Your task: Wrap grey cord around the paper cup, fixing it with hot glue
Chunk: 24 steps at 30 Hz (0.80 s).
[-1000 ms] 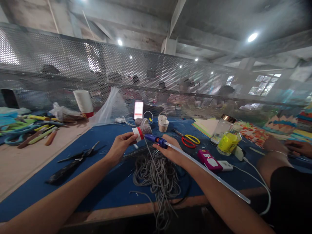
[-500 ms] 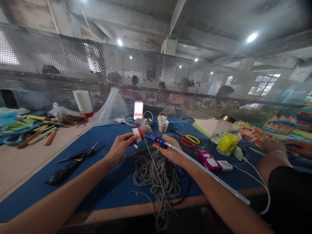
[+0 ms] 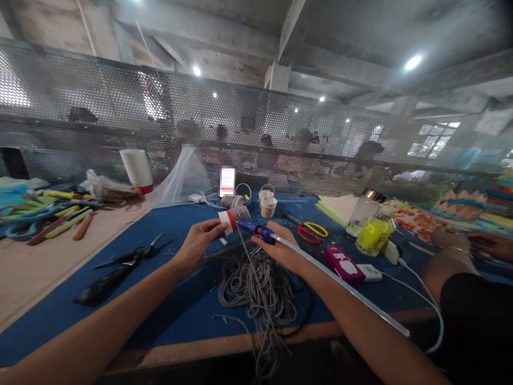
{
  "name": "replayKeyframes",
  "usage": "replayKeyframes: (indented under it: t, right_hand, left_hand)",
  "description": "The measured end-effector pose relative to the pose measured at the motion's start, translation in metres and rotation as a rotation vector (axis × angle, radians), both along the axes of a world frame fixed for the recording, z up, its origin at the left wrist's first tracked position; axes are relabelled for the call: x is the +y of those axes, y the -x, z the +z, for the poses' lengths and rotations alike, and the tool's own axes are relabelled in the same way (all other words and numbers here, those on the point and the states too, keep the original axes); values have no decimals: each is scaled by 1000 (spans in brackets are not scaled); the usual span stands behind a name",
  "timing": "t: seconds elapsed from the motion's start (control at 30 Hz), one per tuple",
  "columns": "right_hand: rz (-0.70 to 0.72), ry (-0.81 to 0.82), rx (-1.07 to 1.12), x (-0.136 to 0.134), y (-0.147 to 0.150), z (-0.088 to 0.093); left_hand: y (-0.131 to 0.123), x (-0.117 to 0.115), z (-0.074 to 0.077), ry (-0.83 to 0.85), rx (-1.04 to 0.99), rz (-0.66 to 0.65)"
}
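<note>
My left hand [image 3: 197, 241] is closed around the rim end of a white and red paper cup [image 3: 227, 221], which lies on its side in the air. Grey cord [image 3: 242, 214] is wound round the cup's other end. A blue hot glue gun [image 3: 260, 233] is in my right hand [image 3: 282, 247], its nozzle at the wound cord. From its back a long clear glue stick [image 3: 340, 280] runs along my right forearm. One strand drops from the cup to a loose heap of grey cord [image 3: 260, 289], which hangs over the table's front edge.
Black pliers [image 3: 116, 272] lie left on the blue mat [image 3: 160, 315]. Scissors [image 3: 310, 231], a purple box [image 3: 342, 263], a yellow bottle [image 3: 374, 235] and a white cable stand right, near a co-worker's arm [image 3: 449, 267]. Small baskets [image 3: 268, 206], a lit phone [image 3: 227, 182] and stacked cups [image 3: 136, 168] are behind.
</note>
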State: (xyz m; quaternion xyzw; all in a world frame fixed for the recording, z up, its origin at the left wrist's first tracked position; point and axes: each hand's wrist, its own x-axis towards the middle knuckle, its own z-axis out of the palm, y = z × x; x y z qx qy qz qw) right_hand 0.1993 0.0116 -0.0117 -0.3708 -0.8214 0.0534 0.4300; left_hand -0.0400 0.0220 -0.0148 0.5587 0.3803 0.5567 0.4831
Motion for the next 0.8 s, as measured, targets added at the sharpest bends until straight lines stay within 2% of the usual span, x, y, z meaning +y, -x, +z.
replayKeyframes:
  t: [0.37, 0.8]
  right_hand:
    - [-7, -2, -6, 2, 0, 0]
    - [-10, 19, -12, -1, 0, 3]
  left_hand:
    - [1, -1, -1, -26, 75, 4]
    - [-2, -7, 7, -44, 143, 34]
